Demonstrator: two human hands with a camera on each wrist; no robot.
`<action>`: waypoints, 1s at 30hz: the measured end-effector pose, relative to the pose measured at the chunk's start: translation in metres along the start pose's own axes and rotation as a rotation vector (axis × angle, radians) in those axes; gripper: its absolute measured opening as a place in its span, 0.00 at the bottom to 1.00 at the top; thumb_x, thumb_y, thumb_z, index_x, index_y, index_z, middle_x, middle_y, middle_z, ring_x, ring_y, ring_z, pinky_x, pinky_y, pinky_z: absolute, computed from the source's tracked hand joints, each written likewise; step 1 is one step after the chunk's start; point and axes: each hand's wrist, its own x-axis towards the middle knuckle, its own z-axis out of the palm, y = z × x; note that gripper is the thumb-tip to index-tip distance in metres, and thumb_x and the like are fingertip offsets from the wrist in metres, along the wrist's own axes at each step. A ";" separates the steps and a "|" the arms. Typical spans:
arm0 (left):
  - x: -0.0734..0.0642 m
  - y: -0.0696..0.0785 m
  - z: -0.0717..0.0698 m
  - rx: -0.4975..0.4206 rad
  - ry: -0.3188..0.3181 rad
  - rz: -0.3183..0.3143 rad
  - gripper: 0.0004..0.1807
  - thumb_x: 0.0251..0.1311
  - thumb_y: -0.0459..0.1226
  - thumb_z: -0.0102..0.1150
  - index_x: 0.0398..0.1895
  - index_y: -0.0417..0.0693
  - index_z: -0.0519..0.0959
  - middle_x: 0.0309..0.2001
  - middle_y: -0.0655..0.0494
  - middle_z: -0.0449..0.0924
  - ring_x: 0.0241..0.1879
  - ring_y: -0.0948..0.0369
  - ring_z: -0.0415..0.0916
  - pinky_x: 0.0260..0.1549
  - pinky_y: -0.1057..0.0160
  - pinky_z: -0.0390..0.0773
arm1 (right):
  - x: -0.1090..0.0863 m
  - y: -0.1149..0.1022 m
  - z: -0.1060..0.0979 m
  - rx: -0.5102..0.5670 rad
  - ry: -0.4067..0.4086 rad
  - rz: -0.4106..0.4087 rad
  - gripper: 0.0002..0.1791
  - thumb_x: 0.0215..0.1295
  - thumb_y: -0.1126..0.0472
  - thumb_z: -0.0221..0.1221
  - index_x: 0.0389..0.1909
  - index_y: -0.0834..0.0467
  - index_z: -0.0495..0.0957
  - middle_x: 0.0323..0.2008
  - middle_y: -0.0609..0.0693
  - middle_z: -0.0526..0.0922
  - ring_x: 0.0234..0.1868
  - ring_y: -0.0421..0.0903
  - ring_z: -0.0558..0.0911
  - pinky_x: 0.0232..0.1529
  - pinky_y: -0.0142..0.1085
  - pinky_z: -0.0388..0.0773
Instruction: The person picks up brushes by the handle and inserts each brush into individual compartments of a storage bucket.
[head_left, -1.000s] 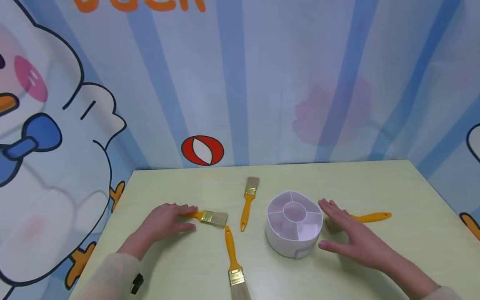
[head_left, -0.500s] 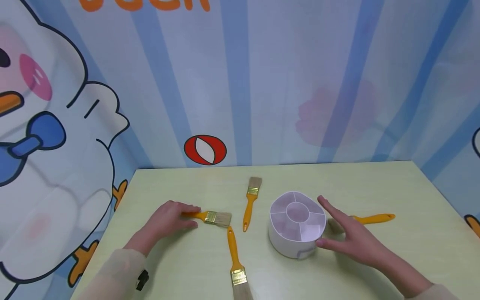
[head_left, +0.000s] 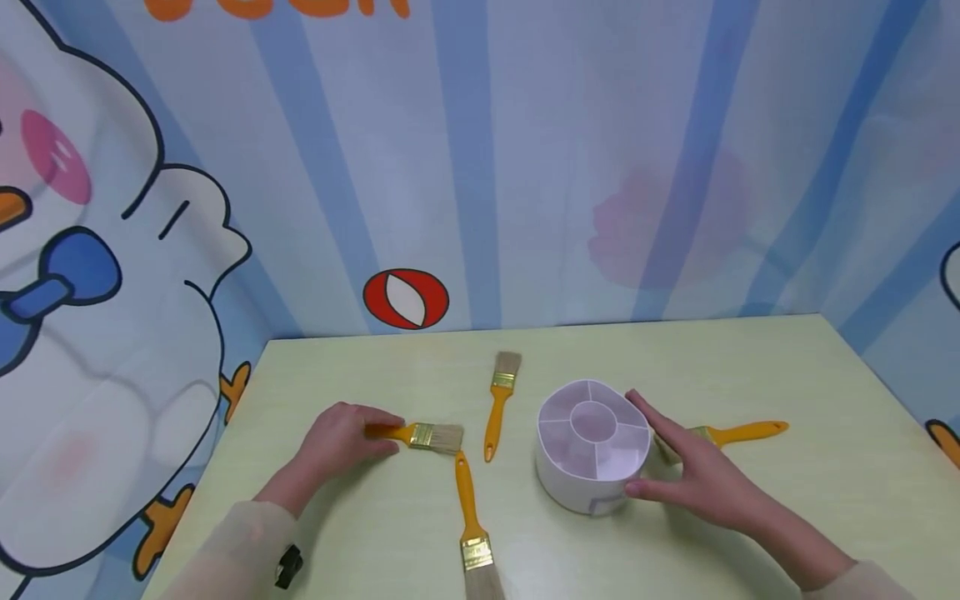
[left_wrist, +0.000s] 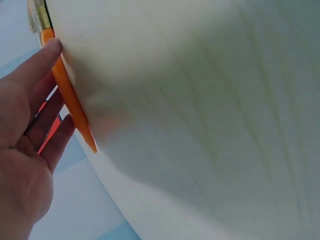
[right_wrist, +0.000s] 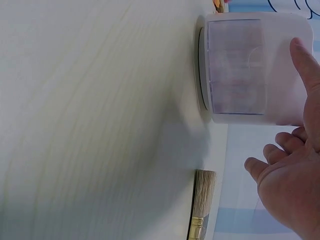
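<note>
My left hand [head_left: 337, 446] holds the orange handle of a paintbrush [head_left: 438, 437] whose pale bristles point right. In the left wrist view, the thumb and fingertips lie on the slim orange handle [left_wrist: 71, 95]. To the right stands a white round desk organizer [head_left: 573, 492] with several compartments around a central cup. My right hand [head_left: 701, 479] is spread at its right side, with thumb and forefinger touching its wall. The right wrist view shows the thumb against the organizer [right_wrist: 287, 75] and the other fingers lightly bent. No contents are visible in the compartments.
Another paintbrush [head_left: 494, 421] lies near the table's middle, bristles away from me. A nearer brush [head_left: 467, 500] has its bristles toward me. Behind my right hand lies a further brush [head_left: 750, 432], partly hidden. A patterned blue backdrop [head_left: 525, 167] borders the pale table [head_left: 337, 367].
My right hand has moved left to touch the organizer's side. My left fingers have come down around the brush handle. The organizer and the other brushes stay put.
</note>
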 end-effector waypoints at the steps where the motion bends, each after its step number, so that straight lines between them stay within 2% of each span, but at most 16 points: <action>1: 0.000 0.001 0.000 0.001 0.007 0.002 0.20 0.59 0.39 0.80 0.56 0.53 0.91 0.52 0.57 0.91 0.54 0.53 0.84 0.60 0.45 0.82 | 0.000 0.000 0.000 -0.002 0.000 -0.001 0.60 0.61 0.43 0.77 0.87 0.46 0.52 0.82 0.57 0.64 0.76 0.68 0.70 0.65 0.66 0.75; 11: 0.000 0.004 0.004 0.038 0.065 0.034 0.13 0.58 0.37 0.81 0.47 0.52 0.93 0.45 0.57 0.92 0.48 0.54 0.86 0.56 0.46 0.84 | 0.001 0.002 0.000 0.031 -0.016 0.020 0.60 0.61 0.42 0.77 0.87 0.49 0.52 0.82 0.58 0.63 0.76 0.69 0.69 0.63 0.67 0.78; 19: 0.000 0.006 0.006 0.039 0.079 0.041 0.11 0.59 0.36 0.81 0.45 0.52 0.94 0.43 0.57 0.92 0.45 0.56 0.86 0.54 0.47 0.85 | 0.001 0.003 0.002 0.078 -0.019 0.009 0.59 0.62 0.46 0.77 0.87 0.50 0.52 0.82 0.59 0.62 0.75 0.69 0.71 0.63 0.64 0.78; 24: -0.001 0.004 0.005 -0.006 0.089 0.024 0.11 0.58 0.36 0.81 0.44 0.52 0.94 0.42 0.57 0.92 0.43 0.57 0.85 0.52 0.49 0.86 | 0.001 0.004 0.003 0.110 -0.025 0.007 0.59 0.62 0.47 0.77 0.87 0.53 0.52 0.81 0.61 0.63 0.73 0.70 0.73 0.63 0.63 0.78; 30: -0.005 0.001 -0.001 -0.128 0.118 -0.035 0.10 0.60 0.35 0.79 0.45 0.52 0.93 0.42 0.58 0.92 0.41 0.58 0.83 0.48 0.52 0.87 | 0.001 0.003 0.002 0.123 -0.023 0.016 0.59 0.62 0.49 0.77 0.86 0.56 0.53 0.80 0.63 0.65 0.72 0.68 0.75 0.62 0.63 0.78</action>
